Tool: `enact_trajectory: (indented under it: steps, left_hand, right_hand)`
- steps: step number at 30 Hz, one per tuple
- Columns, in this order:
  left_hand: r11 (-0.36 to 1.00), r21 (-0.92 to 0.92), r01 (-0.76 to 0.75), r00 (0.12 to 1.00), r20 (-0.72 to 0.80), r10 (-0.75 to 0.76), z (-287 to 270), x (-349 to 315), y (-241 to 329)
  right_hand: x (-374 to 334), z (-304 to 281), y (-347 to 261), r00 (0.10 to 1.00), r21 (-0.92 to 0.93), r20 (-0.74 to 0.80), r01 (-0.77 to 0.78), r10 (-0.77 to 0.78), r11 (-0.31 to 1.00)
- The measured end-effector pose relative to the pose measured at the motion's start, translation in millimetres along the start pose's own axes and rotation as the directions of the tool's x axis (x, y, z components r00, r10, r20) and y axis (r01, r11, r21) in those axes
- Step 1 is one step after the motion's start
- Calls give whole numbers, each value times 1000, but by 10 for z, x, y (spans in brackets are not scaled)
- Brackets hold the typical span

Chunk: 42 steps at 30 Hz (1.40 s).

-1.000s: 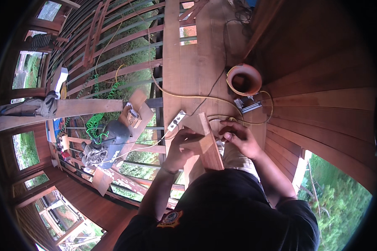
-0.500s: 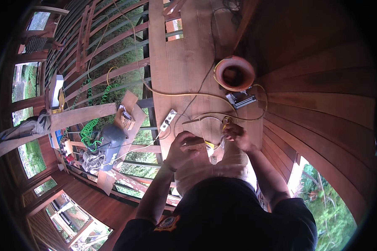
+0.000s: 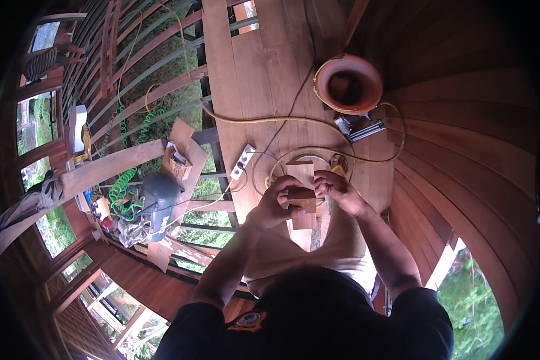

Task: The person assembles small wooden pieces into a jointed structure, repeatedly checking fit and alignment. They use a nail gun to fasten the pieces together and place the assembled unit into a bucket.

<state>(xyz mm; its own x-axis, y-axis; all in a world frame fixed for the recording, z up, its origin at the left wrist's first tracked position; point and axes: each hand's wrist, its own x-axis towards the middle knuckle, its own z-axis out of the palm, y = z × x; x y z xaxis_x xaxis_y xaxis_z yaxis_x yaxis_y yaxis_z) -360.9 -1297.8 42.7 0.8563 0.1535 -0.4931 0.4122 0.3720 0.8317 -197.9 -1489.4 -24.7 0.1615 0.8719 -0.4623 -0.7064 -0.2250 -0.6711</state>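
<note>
My left hand (image 3: pixel 272 206) is closed around a small wooden block (image 3: pixel 302 200), thumb at its near edge and fingers at its far side. The block lies across a longer piece of wooden board (image 3: pixel 300 175), which stretches out beyond it and back toward me between my legs. At the board's right edge is my right hand (image 3: pixel 342 193), its fingers curled and pinched together close to the block. Whatever those fingers hold, if anything, is hidden.
An orange round pot-like container (image 3: pixel 348 84) stands on the plank floor beside a nail gun-like tool (image 3: pixel 363 130). A yellow hose (image 3: pixel 270 120) loops around. A white power strip (image 3: pixel 242 162) lies left, near a dark tank (image 3: pixel 160 195) and open joists. My sandalled foot (image 3: pixel 339 163) is ahead.
My left hand has moved right and forward with the wooden block, which now lies across the board. My right hand has come closer to it. The whole view has shifted slightly.
</note>
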Motion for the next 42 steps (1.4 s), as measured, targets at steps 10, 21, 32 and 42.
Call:
enact_trajectory:
  steps: [10,21,32,42]
  left_hand:
    - [991,16,136,983,-128,-133,-1298,1086,-1185]
    - [923,357,143,987,-117,-108,-2316,3307,-3075]
    - [992,109,62,997,36,-66,-1916,3635,-3794]
    - [949,277,153,967,157,-202,-1875,3527,-3683]
  right_hand:
    - [1193,-1056,778,967,-573,-223,-235,127,785]
    - [1897,-3024,2113,953,-767,-288,-169,-96,619]
    - [3049,-2852,2735,900,125,-355,-221,252,967]
    - [3153,-2875,3025,942,142,-322,-52,96,989]
